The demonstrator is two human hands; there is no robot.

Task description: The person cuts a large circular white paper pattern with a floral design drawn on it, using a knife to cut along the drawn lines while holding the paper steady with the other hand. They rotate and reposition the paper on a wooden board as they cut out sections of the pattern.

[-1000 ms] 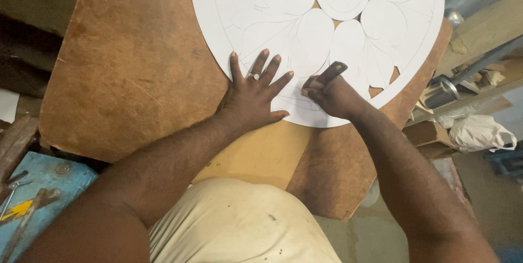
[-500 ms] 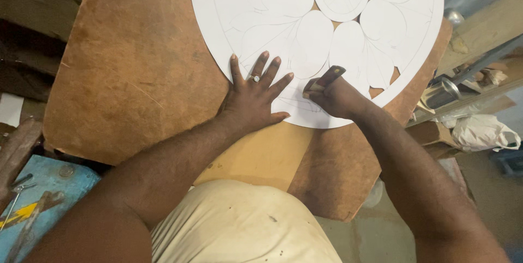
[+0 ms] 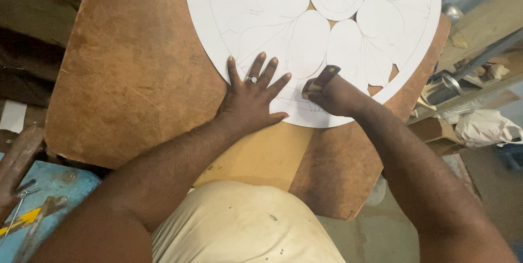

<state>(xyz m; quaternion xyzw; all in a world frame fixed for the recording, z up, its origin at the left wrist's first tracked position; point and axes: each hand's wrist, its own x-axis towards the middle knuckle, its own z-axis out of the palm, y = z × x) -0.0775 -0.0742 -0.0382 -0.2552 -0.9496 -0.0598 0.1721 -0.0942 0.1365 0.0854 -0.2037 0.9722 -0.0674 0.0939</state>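
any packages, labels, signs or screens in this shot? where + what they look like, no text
Cardboard box: right of the brown work board, below the shelf edge; small, tan, open-topped.
White bag: right edge, beside the box; crumpled, soft, whether plastic or cloth I cannot tell.
Yellow marking: bottom left, on a blue surface; an arrow-like stripe, partly hidden.
No screens or signs visible.

Cardboard box [image 3: 433, 128]: small, brown, open-topped; sits just off the right edge of the brown work board [image 3: 131, 78]; white crumpled plastic bag [image 3: 485, 127] immediately right of the box; no labels, signs or screens discernible anywhere around the board.
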